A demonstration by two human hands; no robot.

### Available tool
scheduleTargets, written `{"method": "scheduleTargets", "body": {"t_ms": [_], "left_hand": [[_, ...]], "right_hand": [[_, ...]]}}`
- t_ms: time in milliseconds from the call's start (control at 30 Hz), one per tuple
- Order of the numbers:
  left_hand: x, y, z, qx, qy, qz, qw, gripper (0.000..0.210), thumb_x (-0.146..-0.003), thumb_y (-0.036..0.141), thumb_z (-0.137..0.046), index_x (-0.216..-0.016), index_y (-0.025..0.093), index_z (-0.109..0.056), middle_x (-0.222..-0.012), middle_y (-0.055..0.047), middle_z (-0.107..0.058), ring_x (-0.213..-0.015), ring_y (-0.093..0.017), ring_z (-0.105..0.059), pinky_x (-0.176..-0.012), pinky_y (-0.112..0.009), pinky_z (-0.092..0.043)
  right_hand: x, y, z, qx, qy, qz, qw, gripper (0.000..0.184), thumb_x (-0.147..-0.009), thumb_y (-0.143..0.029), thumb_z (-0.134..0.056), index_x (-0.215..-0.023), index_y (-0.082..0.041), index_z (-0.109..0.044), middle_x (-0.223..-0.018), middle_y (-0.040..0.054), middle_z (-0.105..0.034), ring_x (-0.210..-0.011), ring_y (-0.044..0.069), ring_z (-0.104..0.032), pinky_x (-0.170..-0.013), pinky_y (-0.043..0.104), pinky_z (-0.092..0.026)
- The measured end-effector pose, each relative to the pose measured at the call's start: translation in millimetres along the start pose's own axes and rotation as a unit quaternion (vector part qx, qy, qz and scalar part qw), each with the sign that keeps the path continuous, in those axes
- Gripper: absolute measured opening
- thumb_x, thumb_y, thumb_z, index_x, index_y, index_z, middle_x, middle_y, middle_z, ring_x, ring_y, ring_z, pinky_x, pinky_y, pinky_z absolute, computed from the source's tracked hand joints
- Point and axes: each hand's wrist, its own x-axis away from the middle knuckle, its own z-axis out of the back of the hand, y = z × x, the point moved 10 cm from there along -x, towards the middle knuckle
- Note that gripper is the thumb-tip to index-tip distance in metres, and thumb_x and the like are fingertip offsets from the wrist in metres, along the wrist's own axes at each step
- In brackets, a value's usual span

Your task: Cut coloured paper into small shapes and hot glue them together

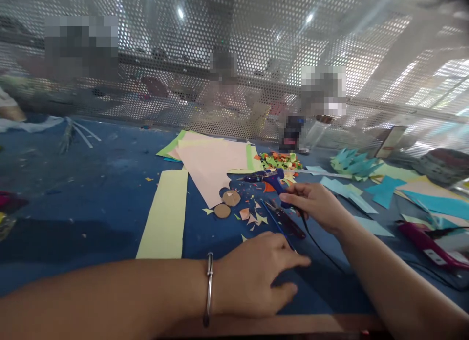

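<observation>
My right hand [311, 203] is closed round the handle of a blue hot glue gun [278, 183], its nozzle pointing left over the table. The gun's black cord [318, 247] trails down from the handle. Below it, my left hand [260, 276] is held low over the near edge with index finger and thumb apart, holding nothing that I can see. Just beyond its fingers lie a dark-handled tool [289, 223] and a thin blue stick [274, 218]. Two round brown discs [222, 211] lie left of them, among paper scraps [256, 218].
A pale yellow-green paper strip [164, 213] and stacked pink sheets [208, 159] lie to the left. Behind the gun is a pile of colourful clippings [280, 161]. Blue paper pieces [384, 191] and a magenta power strip [432, 244] are at right. A perforated metal screen [176, 61] borders the table.
</observation>
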Motion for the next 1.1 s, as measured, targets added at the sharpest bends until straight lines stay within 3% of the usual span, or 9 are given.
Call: {"method": "scheduleTargets", "body": {"t_ms": [100, 367, 700, 767, 800, 867, 933, 1033, 1100], "left_hand": [[6, 16, -13.0, -0.125, -0.057, -0.076, 0.988, 0.037, -0.094, 0.027, -0.061, -0.126, 0.013, -0.072, -0.112, -0.018, -0.069, -0.103, -0.031, -0.062, -0.089, -0.039, -0.048], [9, 17, -25.8, -0.313, -0.079, -0.108, 0.940, 0.020, -0.092, 0.019, -0.060, -0.106, 0.018, -0.073, -0.098, -0.011, -0.068, -0.093, -0.024, -0.061, -0.070, -0.031, -0.050], [6, 25, -15.0, -0.378, -0.052, -0.136, 0.914, 0.017, -0.095, 0.024, -0.056, -0.093, 0.017, -0.071, -0.093, -0.009, -0.068, -0.084, -0.022, -0.062, -0.064, -0.033, -0.047], [-2, 31, 7.1, -0.422, -0.027, -0.131, 0.897, 0.021, -0.096, 0.021, -0.051, -0.088, 0.016, -0.070, -0.090, -0.009, -0.068, -0.081, -0.022, -0.062, -0.065, -0.035, -0.046], [-7, 32, 28.2, -0.449, 0.000, -0.107, 0.887, 0.023, -0.096, 0.019, -0.048, -0.089, 0.016, -0.070, -0.091, -0.009, -0.069, -0.083, -0.022, -0.062, -0.065, -0.034, -0.044], [-14, 26, 91.9, -0.476, 0.085, -0.019, 0.875, 0.024, -0.095, 0.019, -0.049, -0.090, 0.017, -0.072, -0.091, -0.009, -0.070, -0.082, -0.022, -0.063, -0.065, -0.033, -0.040], [-10, 7, 160.7, -0.495, 0.132, 0.093, 0.854, 0.022, -0.093, 0.026, -0.053, -0.093, 0.017, -0.073, -0.092, -0.008, -0.071, -0.081, -0.021, -0.062, -0.065, -0.032, -0.036], [16, -41, 247.3, -0.504, 0.146, 0.271, 0.807, 0.028, -0.086, 0.031, -0.061, -0.107, 0.016, -0.071, -0.109, -0.009, -0.070, -0.088, -0.021, -0.057, -0.067, -0.028, -0.032], [35, -67, 276.8, -0.491, 0.135, 0.322, 0.798, 0.039, -0.081, 0.031, -0.067, -0.114, 0.010, -0.069, -0.109, -0.011, -0.069, -0.084, -0.019, -0.054, -0.068, -0.027, -0.031]], "right_hand": [[-5, 17, 11, 0.019, 0.003, -0.031, 0.999, 0.038, -0.078, -0.053, -0.072, -0.072, -0.017, -0.063, -0.045, -0.0052, -0.052, -0.041, 0.009, -0.042, -0.041, 0.022, -0.032], [-3, 53, 18, 0.031, 0.002, -0.080, 0.996, 0.039, -0.074, -0.055, -0.069, -0.069, -0.017, -0.065, -0.043, -0.0026, -0.053, -0.040, 0.011, -0.045, -0.038, 0.023, -0.034], [-6, 56, 27, 0.147, 0.037, -0.046, 0.987, 0.038, -0.076, -0.056, -0.069, -0.069, -0.018, -0.067, -0.048, -0.0010, -0.057, -0.044, 0.014, -0.051, -0.044, 0.025, -0.036], [-5, 48, 35, 0.180, 0.073, -0.023, 0.981, 0.036, -0.074, -0.055, -0.072, -0.072, -0.019, -0.068, -0.058, 0.0011, -0.063, -0.054, 0.015, -0.055, -0.050, 0.026, -0.037], [-2, 42, 40, 0.198, 0.097, -0.012, 0.975, 0.035, -0.075, -0.054, -0.072, -0.076, -0.019, -0.069, -0.064, 0.0022, -0.065, -0.058, 0.016, -0.056, -0.053, 0.026, -0.036], [5, 27, 46, 0.231, 0.146, 0.010, 0.962, 0.034, -0.078, -0.053, -0.071, -0.085, -0.020, -0.068, -0.073, 0.0034, -0.067, -0.064, 0.017, -0.056, -0.057, 0.028, -0.035], [15, 1, 41, 0.287, 0.173, 0.080, 0.939, 0.031, -0.085, -0.051, -0.065, -0.084, -0.021, -0.067, -0.076, 0.0032, -0.067, -0.065, 0.017, -0.056, -0.059, 0.028, -0.037], [23, -20, 6, 0.295, 0.080, 0.151, 0.940, 0.026, -0.090, -0.045, -0.061, -0.083, -0.021, -0.066, -0.074, 0.0013, -0.066, -0.064, 0.015, -0.057, -0.061, 0.027, -0.039], [26, -25, -14, 0.306, 0.021, 0.170, 0.937, 0.022, -0.092, -0.041, -0.060, -0.085, -0.021, -0.066, -0.078, 0.0008, -0.066, -0.066, 0.015, -0.058, -0.062, 0.027, -0.039]]}}
